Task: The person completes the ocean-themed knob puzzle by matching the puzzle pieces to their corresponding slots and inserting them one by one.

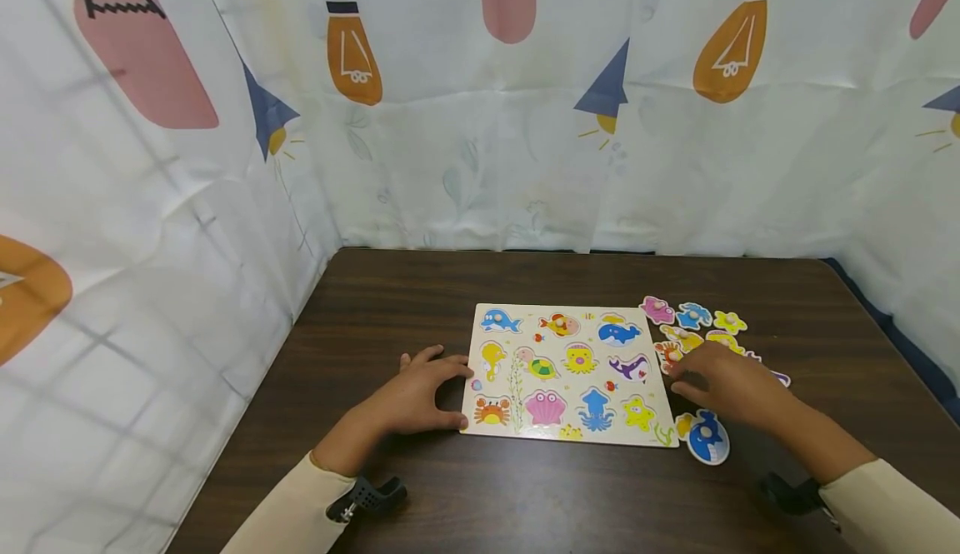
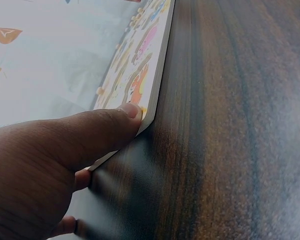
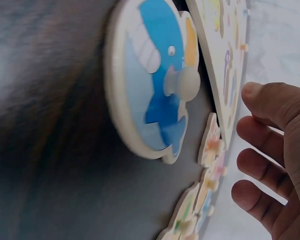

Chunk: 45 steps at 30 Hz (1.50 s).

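Dark wood grain covers the table [image 1: 525, 500], and over its near side reach two pale sleeves [image 1: 281, 512], a black strap [image 1: 378, 494] showing at the left wrist. Nearest among the loose things is a blue whale piece [image 1: 708, 437], lying flat just beside the near right corner of the puzzle board [image 1: 592, 436]; a pale round knob [image 3: 189, 84] stands up from its middle.

At the board's left edge rests the person's left hand [image 1: 412, 397], thumb apart from the spread fingers — its thumb tip presses the near corner, close to the orange crab picture [image 1: 492, 411], and no piece is in its grasp. On the other side the right hand [image 1: 731, 383] is loosely open, fingers slightly bent and thumb apart, with nothing held (the right wrist view shows the gap plainly). It hovers above the loose pieces, hiding some of them.

Beside the board's right edge lie a red crab piece [image 1: 666, 357] and, farther back, a pink piece [image 1: 657, 311], a blue piece [image 1: 693, 316] and a yellow star piece [image 1: 730, 322]. Behind the table hangs a white curtain [image 1: 450, 162] — printed with orange light bulbs [image 1: 730, 52].
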Each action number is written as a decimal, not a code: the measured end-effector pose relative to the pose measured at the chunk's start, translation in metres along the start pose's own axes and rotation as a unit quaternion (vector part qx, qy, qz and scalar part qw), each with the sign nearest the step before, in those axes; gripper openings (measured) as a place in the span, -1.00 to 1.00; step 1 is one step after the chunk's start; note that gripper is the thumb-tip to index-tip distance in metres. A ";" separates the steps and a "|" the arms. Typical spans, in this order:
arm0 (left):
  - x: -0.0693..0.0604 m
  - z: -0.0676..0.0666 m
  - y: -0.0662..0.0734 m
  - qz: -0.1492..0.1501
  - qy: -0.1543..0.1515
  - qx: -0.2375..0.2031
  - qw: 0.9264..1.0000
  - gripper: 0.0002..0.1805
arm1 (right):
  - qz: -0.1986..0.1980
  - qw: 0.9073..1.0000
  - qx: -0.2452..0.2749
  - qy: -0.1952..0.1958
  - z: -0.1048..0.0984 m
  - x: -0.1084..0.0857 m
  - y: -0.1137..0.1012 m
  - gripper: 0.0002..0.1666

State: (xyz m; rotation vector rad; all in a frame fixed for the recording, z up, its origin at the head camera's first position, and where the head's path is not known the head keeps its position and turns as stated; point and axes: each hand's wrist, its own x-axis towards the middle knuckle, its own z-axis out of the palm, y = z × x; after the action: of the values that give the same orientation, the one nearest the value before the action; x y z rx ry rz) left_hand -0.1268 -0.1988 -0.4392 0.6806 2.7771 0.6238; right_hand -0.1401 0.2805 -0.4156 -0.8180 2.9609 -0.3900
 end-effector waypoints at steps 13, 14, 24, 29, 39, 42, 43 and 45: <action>0.001 -0.003 0.000 0.002 0.001 0.001 1.000 -0.28 | -0.018 1.000 -0.008 0.018 0.000 -0.025 0.004 -0.82; 0.001 -0.003 0.000 0.002 0.001 0.000 1.000 -0.28 | -0.015 1.000 -0.008 0.015 0.000 -0.027 0.004 -0.82; 0.001 -0.001 -0.002 0.004 0.000 0.002 1.000 -0.28 | -0.004 1.000 0.015 -0.025 0.003 -0.041 0.008 -0.74; 0.001 -0.001 -0.001 0.002 -0.002 0.001 1.000 -0.28 | -0.020 0.999 0.020 -0.036 0.005 -0.047 0.010 -0.73; 0.000 -0.001 0.000 -0.002 -0.002 0.001 1.000 -0.27 | -0.009 0.998 0.016 -0.056 0.008 -0.051 0.009 -0.78; 0.000 0.000 0.000 -0.003 -0.001 -0.001 1.000 -0.28 | -0.020 0.998 0.015 -0.049 0.010 -0.051 0.009 -0.78; 0.000 0.000 -0.001 -0.003 0.000 -0.002 1.000 -0.28 | -0.025 0.999 0.014 -0.046 0.010 -0.051 0.010 -0.77; 0.000 0.001 0.000 -0.003 0.000 -0.003 1.000 -0.28 | -0.042 0.998 0.013 -0.036 0.011 -0.051 0.011 -0.75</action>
State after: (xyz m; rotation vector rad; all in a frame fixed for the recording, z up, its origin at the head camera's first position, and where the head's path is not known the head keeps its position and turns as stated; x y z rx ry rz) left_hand -0.1268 -0.1988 -0.4403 0.6707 2.7763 0.6298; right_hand -0.1000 0.3130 -0.4306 -0.9353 2.8570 -0.3935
